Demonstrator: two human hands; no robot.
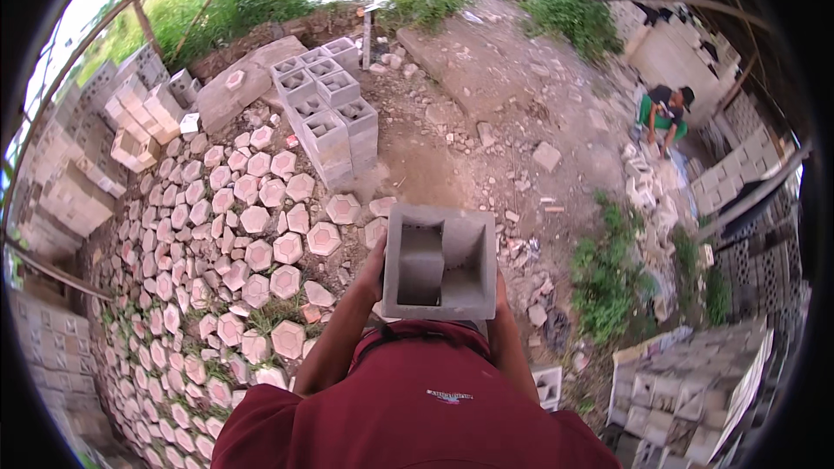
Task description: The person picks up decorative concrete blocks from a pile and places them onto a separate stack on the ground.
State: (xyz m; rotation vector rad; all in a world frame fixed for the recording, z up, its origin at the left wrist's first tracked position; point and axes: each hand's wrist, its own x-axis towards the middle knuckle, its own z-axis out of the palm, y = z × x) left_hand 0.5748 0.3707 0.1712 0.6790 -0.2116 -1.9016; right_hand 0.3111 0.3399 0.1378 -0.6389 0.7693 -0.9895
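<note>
A grey hollow concrete block [443, 267] is held up in front of my body, its two square openings facing me. My left hand [374, 269] presses against the block's left side, and my right hand [501, 297] grips its right side. Both hands are partly hidden by the block, so most of the fingers do not show. Ahead and a little to the left, beyond the held block, stands a stack of similar hollow blocks [349, 141] with the openings up.
Hexagonal pavers [258, 254] cover the ground on the left. More blocks are piled along the left [82, 187] and at the lower right [678, 391]. Rubble and weeds [605, 282] lie to the right. Another person [665, 111] crouches at the far right.
</note>
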